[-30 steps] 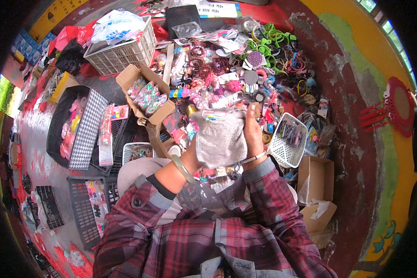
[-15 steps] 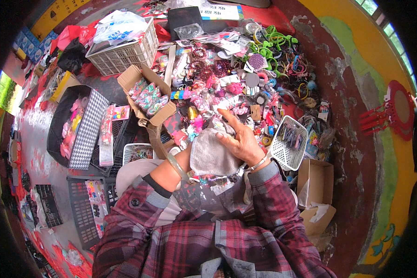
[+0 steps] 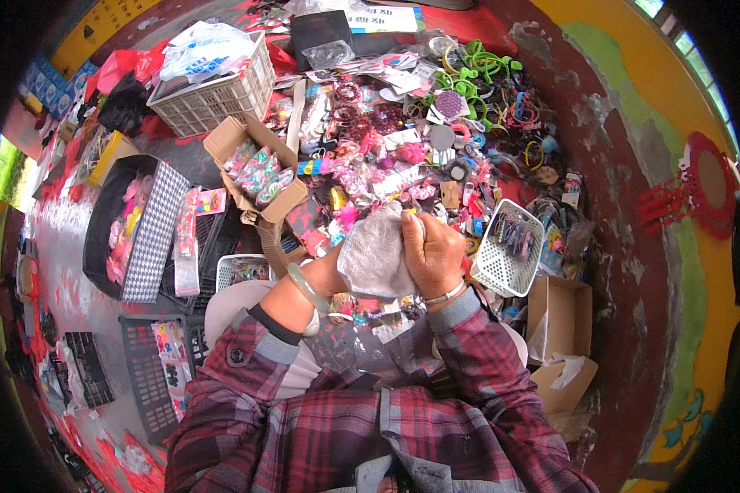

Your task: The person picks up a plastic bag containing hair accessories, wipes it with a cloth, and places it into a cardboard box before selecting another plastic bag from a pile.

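Observation:
A light grey cloth (image 3: 376, 253) hangs between my two hands, above the front of a heap of hair accessories (image 3: 386, 152). My right hand (image 3: 437, 253) is closed in a fist round the cloth's right edge, thumb uppermost. My left hand (image 3: 329, 269) reaches in behind the cloth from the left. The cloth covers its fingers, so how they grip is hidden. A pale bangle (image 3: 306, 287) circles my left wrist and a thin bracelet (image 3: 446, 294) my right.
Right of my hands stands a white plastic basket (image 3: 508, 279) with small dark items. An open cardboard box (image 3: 284, 200) of packaged pieces and a houndstooth bin (image 3: 152, 238) stand left. Behind is a large crate (image 3: 259, 82); empty cardboard (image 3: 563, 320) lies near my right elbow.
My right hand has gone from stretched fingers lying over the cloth to a fist gripping its edge. The cloth has moved up slightly and now looks narrower.

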Motion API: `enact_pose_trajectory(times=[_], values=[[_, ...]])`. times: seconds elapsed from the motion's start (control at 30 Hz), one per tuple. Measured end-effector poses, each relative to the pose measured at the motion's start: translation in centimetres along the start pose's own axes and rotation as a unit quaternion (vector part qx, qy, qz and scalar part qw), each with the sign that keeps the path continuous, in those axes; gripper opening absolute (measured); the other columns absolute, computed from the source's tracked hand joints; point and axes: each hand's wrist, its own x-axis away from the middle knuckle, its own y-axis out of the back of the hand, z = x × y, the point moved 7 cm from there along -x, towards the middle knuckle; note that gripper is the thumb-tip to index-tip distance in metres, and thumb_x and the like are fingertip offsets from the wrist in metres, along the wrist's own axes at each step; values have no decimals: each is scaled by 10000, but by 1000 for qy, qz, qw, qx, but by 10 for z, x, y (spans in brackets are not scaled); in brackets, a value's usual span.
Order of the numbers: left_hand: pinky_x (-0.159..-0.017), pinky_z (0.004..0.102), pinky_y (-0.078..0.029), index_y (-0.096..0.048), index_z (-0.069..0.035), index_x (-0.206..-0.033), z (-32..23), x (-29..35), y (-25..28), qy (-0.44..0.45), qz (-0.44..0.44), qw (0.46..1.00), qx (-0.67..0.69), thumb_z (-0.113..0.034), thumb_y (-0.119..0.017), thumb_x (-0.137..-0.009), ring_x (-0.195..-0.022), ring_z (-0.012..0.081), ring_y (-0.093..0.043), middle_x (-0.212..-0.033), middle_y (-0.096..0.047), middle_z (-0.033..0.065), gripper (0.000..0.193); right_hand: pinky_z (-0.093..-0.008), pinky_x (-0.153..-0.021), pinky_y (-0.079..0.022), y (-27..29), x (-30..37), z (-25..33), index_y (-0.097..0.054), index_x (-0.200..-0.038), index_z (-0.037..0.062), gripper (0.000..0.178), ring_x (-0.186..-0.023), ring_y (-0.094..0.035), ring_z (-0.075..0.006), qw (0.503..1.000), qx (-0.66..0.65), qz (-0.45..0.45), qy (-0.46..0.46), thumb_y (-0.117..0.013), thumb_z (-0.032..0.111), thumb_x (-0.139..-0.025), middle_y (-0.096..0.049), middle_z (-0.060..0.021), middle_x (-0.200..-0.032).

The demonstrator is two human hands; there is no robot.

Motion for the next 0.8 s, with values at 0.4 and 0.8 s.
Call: enact_pose_trajectory(times=[0.4, 0.8], values=[[-1062, 348, -296, -432, -104, -1300, -4, 14, -5, 27, 113, 987, 109, -177, -670, -784, -1207, 226, -434, -1291, -482, 86, 573, -358, -498, -417, -3, 8, -16, -619, -785, 25, 300, -545, -582, -264, 982, -163, 44, -88, -615, 318, -852, -564, -169, -614], [-902, 286, -424, -491, -10, -1214, 33, 11, 31, 357, -267, 760, 473, -273, -538, -915, -1042, 137, -533, -1142, -569, 55, 401, -229, -734, -429, -35, 15, -56, -581, -1056, -35, 456, -811, -544, -79, 865, -441, 118, -206, -354, 355, -986, -613, -16, -907]])
